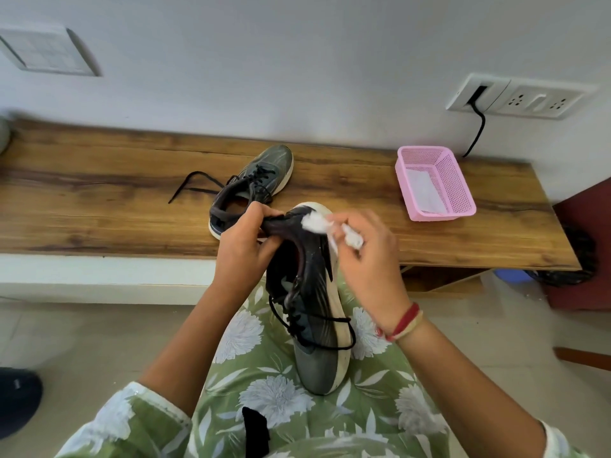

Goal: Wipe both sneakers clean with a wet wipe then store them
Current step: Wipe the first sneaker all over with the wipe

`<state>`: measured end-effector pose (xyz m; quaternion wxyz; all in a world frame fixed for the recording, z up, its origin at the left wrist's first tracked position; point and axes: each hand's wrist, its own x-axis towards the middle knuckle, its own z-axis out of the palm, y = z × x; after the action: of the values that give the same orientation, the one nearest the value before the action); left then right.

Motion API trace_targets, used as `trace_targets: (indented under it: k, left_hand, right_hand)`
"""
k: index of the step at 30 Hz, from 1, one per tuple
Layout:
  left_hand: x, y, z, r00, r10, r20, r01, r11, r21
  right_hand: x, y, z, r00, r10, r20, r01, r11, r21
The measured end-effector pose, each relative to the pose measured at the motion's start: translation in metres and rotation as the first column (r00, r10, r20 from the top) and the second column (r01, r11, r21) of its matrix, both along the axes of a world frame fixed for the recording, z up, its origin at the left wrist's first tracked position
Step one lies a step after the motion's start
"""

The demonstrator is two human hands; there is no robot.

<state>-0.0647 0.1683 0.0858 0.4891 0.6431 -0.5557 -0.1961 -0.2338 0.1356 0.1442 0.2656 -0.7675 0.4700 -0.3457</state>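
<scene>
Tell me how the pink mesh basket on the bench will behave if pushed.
The pink mesh basket looks like thin perforated plastic, so probably light and easily slid. Its flat base on the smooth wooden bench suggests sliding rather than tipping. Walls may flex.

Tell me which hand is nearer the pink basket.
Right. The right hand, pinching the wipe at the heel of the held sneaker, is left of the basket; the left hand grips that heel farther left.
</scene>
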Motion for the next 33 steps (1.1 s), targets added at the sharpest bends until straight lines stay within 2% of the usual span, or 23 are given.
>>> trace_targets:
  k: [2,5,9,11,12,15,17,20,23,25,27,28,30,31,33]
  left_hand:
    - [-0.004,0.0,0.0,1.0,-0.009,0.006,0.009,1.0,-0.026]
    - [-0.01,0.0,0.0,0.999,0.027,-0.025,-0.028,0.999,-0.04]
    - [-0.006,-0.001,-0.004,0.996,0.059,-0.066,-0.061,0.998,-0.034]
    - [-0.001,-0.001,-0.006,0.99,0.099,-0.097,-0.103,0.994,-0.033]
    - [0.001,0.0,-0.006,0.989,0.104,-0.103,-0.108,0.994,-0.035]
    - [0.0,-0.002,-0.003,0.991,0.068,-0.117,-0.073,0.996,-0.041]
    - [-0.004,-0.004,-0.001,0.993,0.067,-0.1,-0.072,0.996,-0.046]
    - [-0.008,-0.006,0.001,0.996,0.056,-0.067,-0.06,0.997,-0.057]
    - [-0.009,-0.004,0.001,0.997,0.023,-0.067,-0.028,0.997,-0.075]
    - [-0.008,-0.005,0.001,0.993,0.018,-0.117,-0.029,0.995,-0.09]
    - [-0.003,-0.007,0.004,0.988,0.02,-0.153,-0.039,0.992,-0.117]
    - [-0.001,-0.008,0.006,0.987,0.013,-0.157,-0.034,0.991,-0.131]
    - [0.0,-0.011,0.014,0.989,-0.013,-0.15,-0.008,0.99,-0.141]
    - [-0.001,-0.011,0.015,0.99,-0.023,-0.137,0.003,0.99,-0.139]
    - [-0.005,-0.012,0.017,0.997,-0.017,-0.081,0.006,0.991,-0.135]
  right_hand:
    - [0.008,-0.012,0.004,0.999,-0.038,0.029,0.039,0.998,-0.051]
    - [0.019,-0.008,-0.002,0.992,0.046,-0.118,-0.048,0.999,-0.018]
    - [0.007,0.012,-0.015,0.953,0.134,-0.273,-0.165,0.982,-0.096]
    - [-0.003,0.018,-0.016,0.946,0.211,-0.247,-0.223,0.975,-0.02]
    - [-0.005,0.016,-0.014,0.961,0.2,-0.189,-0.2,0.98,0.016]
    - [0.006,-0.005,-0.005,1.0,0.006,0.012,-0.006,1.0,0.011]
    - [0.022,-0.014,0.0,1.0,0.013,-0.017,-0.013,1.0,-0.018]
    - [0.031,-0.005,-0.006,0.985,0.076,-0.154,-0.092,0.991,-0.097]
    - [0.019,0.002,-0.009,0.982,0.089,-0.168,-0.116,0.981,-0.156]
    - [0.01,0.007,-0.006,0.975,0.149,-0.167,-0.172,0.976,-0.132]
    - [0.002,0.007,0.001,0.971,0.211,-0.11,-0.215,0.976,-0.027]
    - [0.002,0.004,0.005,0.981,0.185,-0.054,-0.185,0.983,-0.002]
    - [0.007,-0.011,0.012,0.998,0.037,0.044,-0.034,0.998,-0.047]
    - [0.012,-0.018,0.014,0.999,-0.007,0.054,0.011,0.997,-0.073]
    - [0.027,-0.021,0.016,1.0,0.004,-0.022,-0.006,0.996,-0.086]
